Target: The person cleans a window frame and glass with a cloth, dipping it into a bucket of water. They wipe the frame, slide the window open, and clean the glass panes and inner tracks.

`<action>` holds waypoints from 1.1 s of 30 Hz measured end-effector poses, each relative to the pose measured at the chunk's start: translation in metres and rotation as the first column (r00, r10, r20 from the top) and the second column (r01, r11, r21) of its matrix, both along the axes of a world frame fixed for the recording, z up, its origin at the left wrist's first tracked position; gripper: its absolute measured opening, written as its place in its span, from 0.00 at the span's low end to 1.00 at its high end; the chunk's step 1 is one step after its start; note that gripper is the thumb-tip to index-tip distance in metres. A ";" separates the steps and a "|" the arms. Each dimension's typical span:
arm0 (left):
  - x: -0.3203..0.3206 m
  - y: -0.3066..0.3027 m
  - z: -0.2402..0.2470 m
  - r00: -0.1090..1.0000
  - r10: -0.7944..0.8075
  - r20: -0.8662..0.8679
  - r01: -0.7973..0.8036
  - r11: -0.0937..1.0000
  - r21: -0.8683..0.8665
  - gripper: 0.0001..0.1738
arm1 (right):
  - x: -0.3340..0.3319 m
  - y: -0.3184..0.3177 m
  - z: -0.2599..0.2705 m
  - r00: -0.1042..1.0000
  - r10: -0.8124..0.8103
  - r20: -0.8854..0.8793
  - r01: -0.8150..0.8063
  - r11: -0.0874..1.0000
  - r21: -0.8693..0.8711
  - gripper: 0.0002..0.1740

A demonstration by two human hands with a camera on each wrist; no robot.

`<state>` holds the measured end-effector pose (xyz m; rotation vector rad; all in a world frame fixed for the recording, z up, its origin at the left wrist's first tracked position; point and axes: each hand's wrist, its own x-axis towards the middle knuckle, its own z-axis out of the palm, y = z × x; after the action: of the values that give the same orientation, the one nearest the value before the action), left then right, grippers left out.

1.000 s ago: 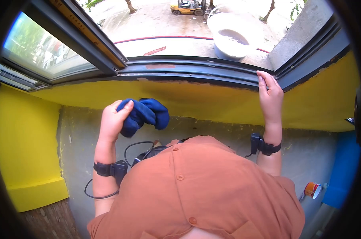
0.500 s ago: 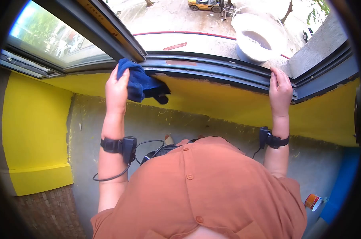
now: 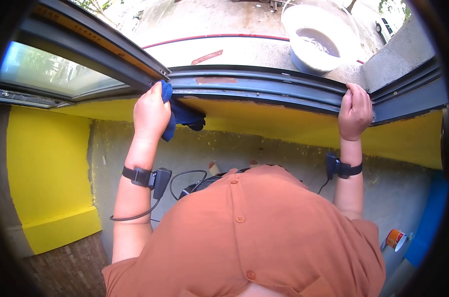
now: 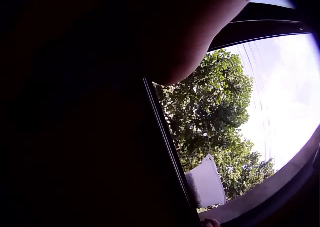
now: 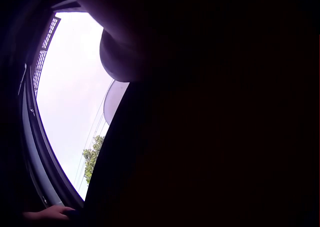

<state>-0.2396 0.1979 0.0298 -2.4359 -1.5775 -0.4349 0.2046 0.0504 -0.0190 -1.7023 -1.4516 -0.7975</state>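
Observation:
In the head view my left hand [image 3: 152, 115] grips a bunched dark blue cloth [image 3: 187, 117] at the left end of the window track [image 3: 264, 89], right by the corner of the sliding sash [image 3: 110, 52]. Part of the cloth hangs below the track against the yellow wall; the hand covers the rest. My right hand [image 3: 355, 112] holds the track's right end, fingers bent over the rail. Both wrist views are mostly dark, with the near hand a shadowed shape along the top.
A white bucket [image 3: 316, 47] of cloudy liquid stands on the outer ledge beyond the track, near the right hand. A flat reddish strip [image 3: 207, 57] lies on that ledge. Below the window is a yellow wall [image 3: 284, 126]. An orange-and-white tub [image 3: 396, 239] sits low at right.
My left hand has carried the cloth up from below the sill to the track beside the sash, and its back now turns upward. The right hand stays at the track's right end, fingers more bent.

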 end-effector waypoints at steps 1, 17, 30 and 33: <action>0.001 0.000 0.001 0.999 0.033 0.014 -0.032 0.999 -0.033 0.22 | -0.001 0.000 0.003 1.000 0.003 0.006 -0.003 1.000 0.002 0.08; 0.048 -0.012 0.015 0.973 0.211 0.096 -0.189 0.962 -0.199 0.18 | 0.000 0.001 0.001 0.999 0.017 0.050 -0.019 0.999 0.028 0.09; 0.091 -0.045 0.015 0.961 -0.143 0.234 0.180 0.973 -0.145 0.15 | 0.000 -0.002 0.000 0.997 0.043 0.061 -0.046 0.997 0.054 0.09; 0.072 -0.044 0.015 0.856 -0.089 0.510 0.250 0.933 -0.257 0.18 | 0.000 -0.003 0.001 0.998 0.051 0.042 -0.052 0.998 0.037 0.07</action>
<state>-0.1672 0.1535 0.0446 -2.8934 -1.7254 -0.9748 0.2046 0.0478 -0.0181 -1.6225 -1.4924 -0.8309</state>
